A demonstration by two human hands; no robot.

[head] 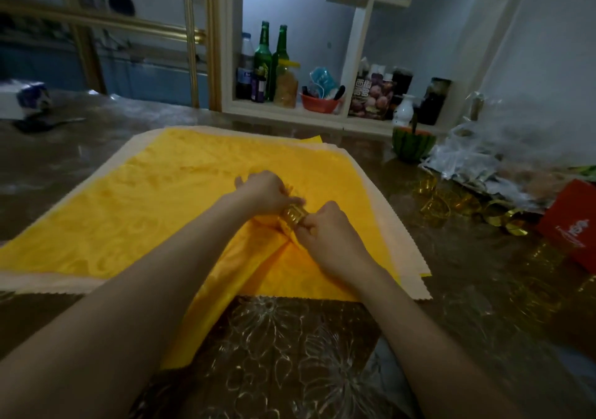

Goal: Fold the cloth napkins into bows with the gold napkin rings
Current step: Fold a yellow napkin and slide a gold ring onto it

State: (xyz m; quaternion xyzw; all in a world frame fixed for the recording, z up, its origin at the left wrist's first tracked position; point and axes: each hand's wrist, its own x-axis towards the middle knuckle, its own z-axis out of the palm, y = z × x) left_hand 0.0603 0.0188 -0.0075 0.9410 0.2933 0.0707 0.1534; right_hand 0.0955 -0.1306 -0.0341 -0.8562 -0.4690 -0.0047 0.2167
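A: Gripping the gold napkin ring with both hands?
B: Yes. Wrapped at its far end by the curled fingers of the left hand. Pinched at its near end by the right hand, closed tight on the metal.
A: And where, exactly?
B: Held over the middle of the flat yellow napkin stack, with a gathered yellow napkin coming out beneath it. Fanned wider toward the near edge, past the cream underlay and onto the table.
A: Touching the stack below?
C: Could not tell. Hidden under the hands.
A: And around all that?
B: Covered the table with clear flowered plastic. Lay scattered to the right: loose gold rings, near a red box. Stood farther back: a watermelon-striped bowl, plus two green bottles on a white shelf.
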